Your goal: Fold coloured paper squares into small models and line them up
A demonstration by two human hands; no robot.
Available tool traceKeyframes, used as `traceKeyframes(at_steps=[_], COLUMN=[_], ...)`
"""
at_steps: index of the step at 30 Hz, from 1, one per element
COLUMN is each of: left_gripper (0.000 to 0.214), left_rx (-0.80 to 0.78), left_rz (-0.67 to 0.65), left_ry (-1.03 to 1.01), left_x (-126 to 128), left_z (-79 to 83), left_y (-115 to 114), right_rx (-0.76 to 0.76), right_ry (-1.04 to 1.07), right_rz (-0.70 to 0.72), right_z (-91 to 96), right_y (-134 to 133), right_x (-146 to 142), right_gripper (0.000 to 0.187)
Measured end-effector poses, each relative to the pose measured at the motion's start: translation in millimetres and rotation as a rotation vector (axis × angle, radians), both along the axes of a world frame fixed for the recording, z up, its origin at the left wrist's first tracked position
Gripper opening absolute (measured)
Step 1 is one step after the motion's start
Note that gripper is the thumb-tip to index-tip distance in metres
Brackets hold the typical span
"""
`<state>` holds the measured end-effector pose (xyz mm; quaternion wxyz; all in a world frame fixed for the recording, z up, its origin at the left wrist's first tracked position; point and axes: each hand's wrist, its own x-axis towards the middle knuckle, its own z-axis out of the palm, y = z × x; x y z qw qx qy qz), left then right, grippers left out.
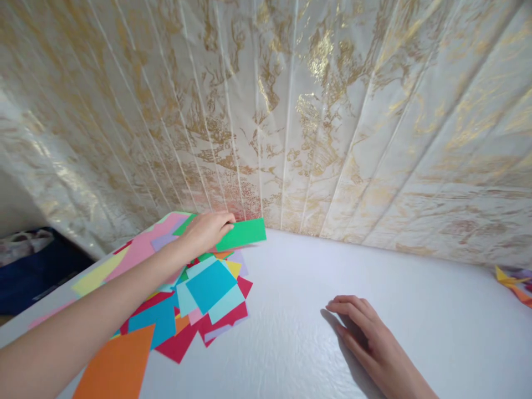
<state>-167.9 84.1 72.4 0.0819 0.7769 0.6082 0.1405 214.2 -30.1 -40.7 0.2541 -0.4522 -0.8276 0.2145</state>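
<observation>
My left hand [208, 231] reaches across to the far edge of the table, its fingers closed on a green sheet of paper [246, 233] that juts out to the right. Beneath that hand and forearm spreads a loose pile of coloured paper, with a blue square [211, 285] on top, pale blue sheets [230, 303] under it and a red sheet [177, 343] at the lower side. Over the bare table to the right, my right hand [369, 338] hovers or rests with loosely bent fingers. It holds nothing, and its thumb is apart from the fingers.
An orange sheet [118, 366] lies at the near left. The white table [286, 299] backs onto a gold-patterned curtain [291, 122]. Folded paper pieces in yellow and orange [511, 281] sit at the far right edge. Dark blue fabric [41, 271] shows beyond the table's left side.
</observation>
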Motion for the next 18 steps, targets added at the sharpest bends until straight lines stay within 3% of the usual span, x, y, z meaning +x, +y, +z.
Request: traceKeyframes(at_steps=[3, 6, 9, 12, 15, 18], left_gripper=[0.027, 0.023, 0.033, 0.063, 0.075, 0.085], left_rx=[0.154, 0.115, 0.049, 0.009, -0.059, -0.169], left_rz=[-0.059, -0.19, -0.243, -0.198, -0.09, -0.002], left_ry=[0.117, 0.229, 0.306, 0.328, 0.347, 0.345], left_x=[21.8, 38.7, 32.3, -5.4, -55.6, -90.3], left_z=[-8.1, -35.1, -55.6, -46.0, -22.5, -13.9], left_y=[-23.4, -56.1, -72.1, -53.0, -10.8, 26.4], right_rx=[0.012, 0.039, 0.072, 0.085, 0.083, 0.097], right_ry=[0.014, 0.023, 0.04, 0.057, 0.054, 0.051], right_rz=[-0.015, -0.029, -0.036, -0.044, -0.045, -0.04], right_z=[-0.9, -0.4, 0.5, 0.3, -0.9, -1.0], right_y=[-0.2, -0.3, -0.1, -0.2, -0.6, -0.7], right_x=[-0.7, -2.7, -4.3, -4.8, -4.7, -4.7], right_gripper=[0.031, 0.031, 0.03, 0.031, 0.032, 0.03])
